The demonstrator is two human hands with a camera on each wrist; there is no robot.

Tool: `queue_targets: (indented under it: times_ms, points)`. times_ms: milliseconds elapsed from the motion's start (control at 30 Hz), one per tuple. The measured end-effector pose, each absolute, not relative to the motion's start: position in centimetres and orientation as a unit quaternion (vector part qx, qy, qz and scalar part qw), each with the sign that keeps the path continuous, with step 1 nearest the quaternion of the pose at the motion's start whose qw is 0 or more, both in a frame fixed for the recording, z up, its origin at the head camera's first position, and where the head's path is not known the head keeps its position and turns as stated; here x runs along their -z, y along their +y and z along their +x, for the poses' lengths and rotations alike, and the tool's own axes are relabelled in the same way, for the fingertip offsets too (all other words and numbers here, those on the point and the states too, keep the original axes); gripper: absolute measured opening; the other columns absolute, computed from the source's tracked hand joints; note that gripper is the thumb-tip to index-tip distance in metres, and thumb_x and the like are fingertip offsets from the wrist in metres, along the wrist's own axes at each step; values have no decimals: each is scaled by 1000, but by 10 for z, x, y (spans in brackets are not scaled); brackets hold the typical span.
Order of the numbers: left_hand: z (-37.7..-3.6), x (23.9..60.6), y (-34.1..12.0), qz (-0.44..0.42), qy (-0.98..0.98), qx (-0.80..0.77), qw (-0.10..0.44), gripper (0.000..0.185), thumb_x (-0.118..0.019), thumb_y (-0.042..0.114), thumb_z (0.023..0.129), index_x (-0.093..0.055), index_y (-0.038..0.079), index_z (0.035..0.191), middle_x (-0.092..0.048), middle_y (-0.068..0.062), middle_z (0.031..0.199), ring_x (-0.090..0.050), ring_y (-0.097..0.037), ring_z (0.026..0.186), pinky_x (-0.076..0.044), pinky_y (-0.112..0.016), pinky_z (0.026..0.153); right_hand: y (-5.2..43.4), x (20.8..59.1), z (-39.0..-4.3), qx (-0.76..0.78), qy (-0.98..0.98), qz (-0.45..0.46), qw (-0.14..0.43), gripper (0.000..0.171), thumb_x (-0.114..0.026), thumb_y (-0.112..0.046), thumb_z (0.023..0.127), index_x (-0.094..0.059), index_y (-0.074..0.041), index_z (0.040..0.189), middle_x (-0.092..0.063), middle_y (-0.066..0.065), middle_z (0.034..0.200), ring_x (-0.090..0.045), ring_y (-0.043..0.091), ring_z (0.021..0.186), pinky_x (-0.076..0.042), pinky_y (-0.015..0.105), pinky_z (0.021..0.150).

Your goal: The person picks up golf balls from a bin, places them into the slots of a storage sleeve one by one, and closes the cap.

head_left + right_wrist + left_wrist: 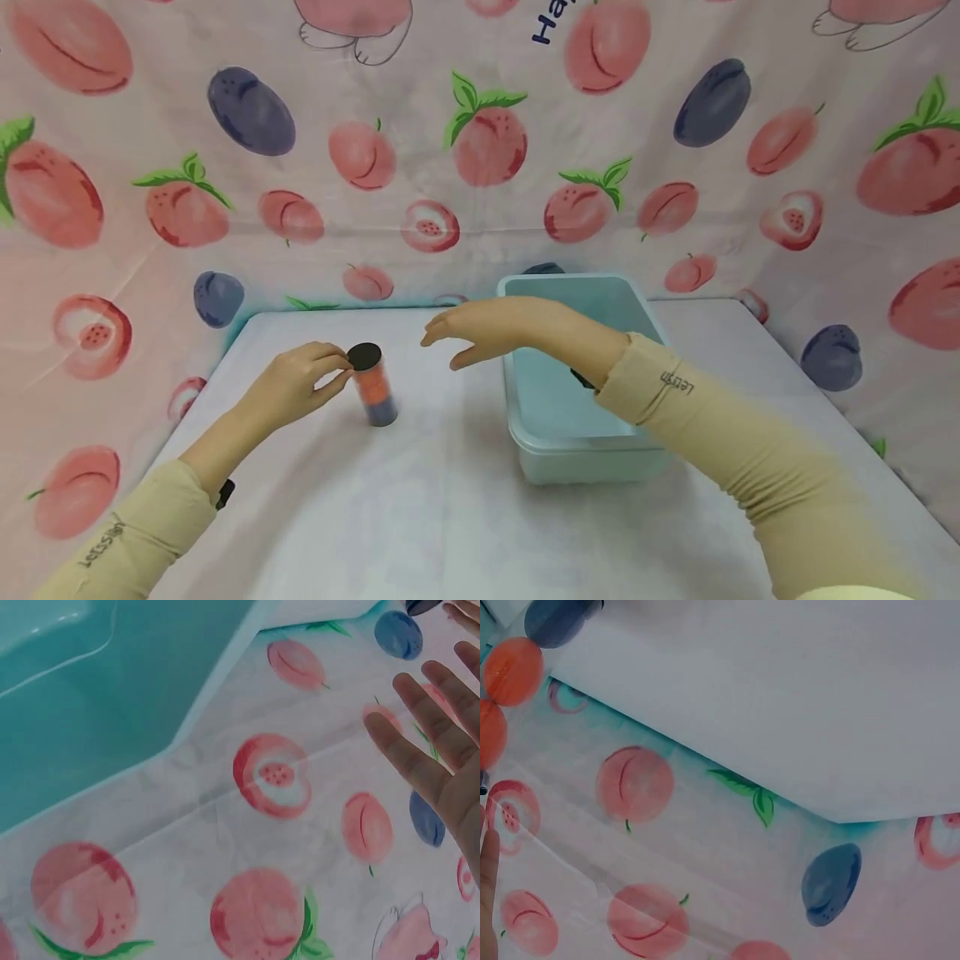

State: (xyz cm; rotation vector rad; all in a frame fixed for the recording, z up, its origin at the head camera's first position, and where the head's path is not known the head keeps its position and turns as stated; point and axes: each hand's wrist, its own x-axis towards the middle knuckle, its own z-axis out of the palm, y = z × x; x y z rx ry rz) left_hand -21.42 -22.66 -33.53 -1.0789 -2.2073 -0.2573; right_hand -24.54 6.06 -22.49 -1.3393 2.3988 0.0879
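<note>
Near the worktop's (450, 517) left edge, the left hand (296, 387) pinches an upright canister (373, 385); the right hand (487, 329) hovers open-fingered beside the blue tub (592, 454).

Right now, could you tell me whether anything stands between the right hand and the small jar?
Nothing visible does. The right hand hovers open above bare table, and the jar, pinched by the left hand, stands apart from it.

White table (450, 517); peach/plum print cloth backdrop (480, 150) behind + sides.
</note>
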Motion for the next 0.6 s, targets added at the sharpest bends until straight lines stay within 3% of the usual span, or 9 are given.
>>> queue_targets:
  times_ms: [333,600]
  points:
    - [-213,336,-226,-398,-842,78,356,17,-75,2,65,-69,5,81,-69,-5,77,-66,-21,71,-56,-35,61,133,213,-231,23,877,-469,102,46,-64,-27,90,-55,-14,133,-54,7,136,-51,25,126,-46,40,101]
    - [-208,342,-226,-364,-849,105,369,16,-74,2,68,-70,4,83,-68,-7,79,-66,-23,72,-55,-37,62,207,222,-223,92,899,-428,15,40,-66,-21,88,-59,-9,126,-60,7,127,-54,28,120,-49,45,96]
